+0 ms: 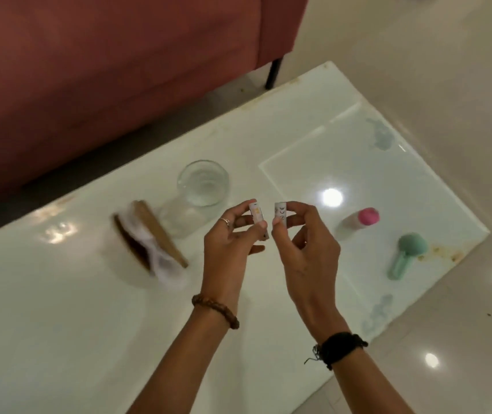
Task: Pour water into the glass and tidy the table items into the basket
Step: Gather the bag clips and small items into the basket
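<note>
Both hands are working above the middle of the white table [59, 339], each pinching one half of a small white printed tube that looks like a lip balm or similar stick. The left hand [230, 243] is gripping the longer body [257, 218] between thumb and fingers, while the right hand [304, 246] is pinching the cap [280, 213] just beside it; the two pieces are sitting apart with a narrow gap between them, so neither hand is free. Whether the cap is coming off or going on cannot be told from this view. The glass [203, 183] is standing upright just beyond the hands and appears to be holding some water already, which suggests the pouring is finished and the tidying is now under way. The basket [152, 246], brown with a pale lining, is sitting to the left of the hands; it is blurred, so its contents are not readable. A bottle [358, 222] with a pink cap and a green brush [407, 253] are lying well to the right, not yet collected. The next move probably calls for lining the cap up squarely with the body, pressing the two together, then carrying the closed tube left to the basket without knocking the glass.
</note>
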### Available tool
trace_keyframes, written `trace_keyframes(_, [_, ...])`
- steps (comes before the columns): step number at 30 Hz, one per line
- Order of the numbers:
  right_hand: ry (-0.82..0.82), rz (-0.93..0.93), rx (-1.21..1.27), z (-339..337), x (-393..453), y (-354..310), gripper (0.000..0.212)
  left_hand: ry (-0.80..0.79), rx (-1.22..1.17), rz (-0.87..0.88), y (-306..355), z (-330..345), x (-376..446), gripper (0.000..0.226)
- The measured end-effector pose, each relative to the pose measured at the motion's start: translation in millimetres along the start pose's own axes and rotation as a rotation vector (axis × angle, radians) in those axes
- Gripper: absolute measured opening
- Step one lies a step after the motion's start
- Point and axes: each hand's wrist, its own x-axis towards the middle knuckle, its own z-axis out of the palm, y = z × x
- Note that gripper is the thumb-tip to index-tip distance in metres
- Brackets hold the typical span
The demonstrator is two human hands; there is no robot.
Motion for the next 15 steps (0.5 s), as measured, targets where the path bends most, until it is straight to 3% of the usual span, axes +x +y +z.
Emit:
trace_keyframes(7, [-0.294, -0.124, 0.11, 115, -119, -79, 0.023, 0.24, -0.177, 0.052, 21, -178, -87, 0.029])
trace_keyframes(15, [-0.816, -0.209, 0.165, 273, -324, -162, 0.019, 0.718, -0.163, 0.166, -5, -430, -222, 0.031])
